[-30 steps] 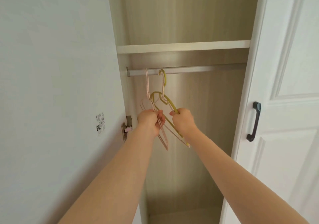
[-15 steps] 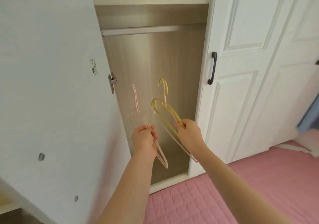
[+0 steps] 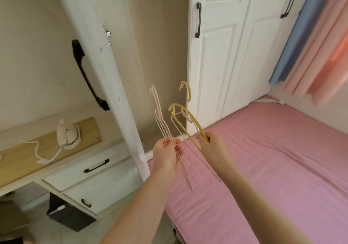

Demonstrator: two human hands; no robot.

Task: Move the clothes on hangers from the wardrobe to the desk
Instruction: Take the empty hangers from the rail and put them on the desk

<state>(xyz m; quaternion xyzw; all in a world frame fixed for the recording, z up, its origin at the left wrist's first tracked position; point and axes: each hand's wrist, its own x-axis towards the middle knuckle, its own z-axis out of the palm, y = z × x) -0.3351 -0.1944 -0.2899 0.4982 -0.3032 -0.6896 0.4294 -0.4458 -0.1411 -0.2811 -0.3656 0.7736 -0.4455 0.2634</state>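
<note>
Pink hangers (image 3: 157, 104) are pinched in the left hand (image 3: 165, 157); at its three o'clock, yellow hangers (image 3: 196, 125) are pinched in the right hand (image 3: 212, 147).

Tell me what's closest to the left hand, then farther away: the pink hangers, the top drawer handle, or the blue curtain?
1. Pink hangers, held in the left hand.
2. Top drawer handle, low on its left.
3. Blue curtain, far up on the right.
</note>
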